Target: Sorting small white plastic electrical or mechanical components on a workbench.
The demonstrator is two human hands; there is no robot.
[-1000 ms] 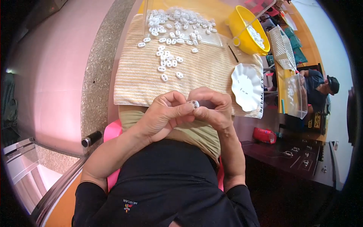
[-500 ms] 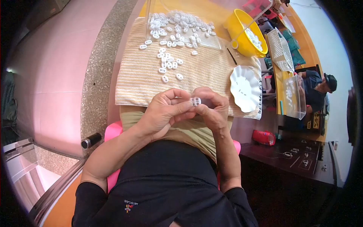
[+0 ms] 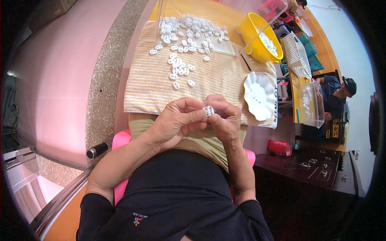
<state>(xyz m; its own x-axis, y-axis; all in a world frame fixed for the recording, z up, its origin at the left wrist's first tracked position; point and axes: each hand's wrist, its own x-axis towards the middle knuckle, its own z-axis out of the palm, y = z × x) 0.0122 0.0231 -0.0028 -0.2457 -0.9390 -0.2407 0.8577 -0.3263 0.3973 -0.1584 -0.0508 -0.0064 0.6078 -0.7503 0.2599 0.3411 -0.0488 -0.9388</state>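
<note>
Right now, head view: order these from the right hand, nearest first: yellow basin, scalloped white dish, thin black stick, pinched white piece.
From the right hand:
1. White piece: at its fingertips, left side.
2. Scalloped white dish: ahead, right.
3. Thin black stick: beyond the dish.
4. Yellow basin: farthest, ahead and right.

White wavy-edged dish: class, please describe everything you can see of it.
The dish is plain white, with a scalloped rim around a shallow-looking middle; it could be plastic or ceramic. It looks longer front to back than sideways, though the lens bends shapes. A few small dark bits or marks show in its middle, too small to identify. It sits face up on the striped towel, near the towel's right edge. The right hand is apart from it.
</note>
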